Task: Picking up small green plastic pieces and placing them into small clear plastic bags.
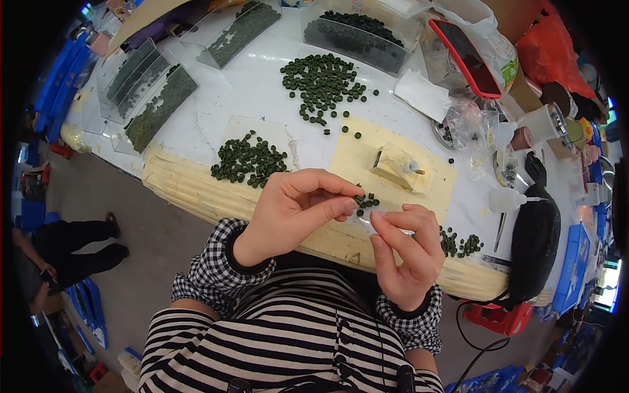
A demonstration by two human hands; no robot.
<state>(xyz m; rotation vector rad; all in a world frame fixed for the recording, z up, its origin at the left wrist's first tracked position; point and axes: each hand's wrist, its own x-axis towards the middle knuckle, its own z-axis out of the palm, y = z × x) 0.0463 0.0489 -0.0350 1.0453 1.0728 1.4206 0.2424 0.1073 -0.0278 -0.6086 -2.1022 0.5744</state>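
Over the table's near edge, my left hand point(291, 211) is closed in a pinch, thumb against forefinger. My right hand point(411, 252) faces it a short gap away, its thumb and fingertips drawn together. Whatever either pinch holds is too small or hidden to make out. Small dark green round pieces point(371, 200) lie just beyond and between the fingertips. Left of them is a larger heap of the same pieces point(249, 159). Beyond my right hand stands a block wrapped in yellow tape point(397, 169), with a small peg poking out, on a yellow taped patch point(350, 147).
A wide spread of green pieces point(321, 85) lies farther back, and more point(468, 243) sit by my right hand. Clear bins of pieces point(357, 42) line the back and left. At right are a red-cased phone point(465, 59), a white squeeze bottle point(508, 200) and a black bag-like object point(536, 242).
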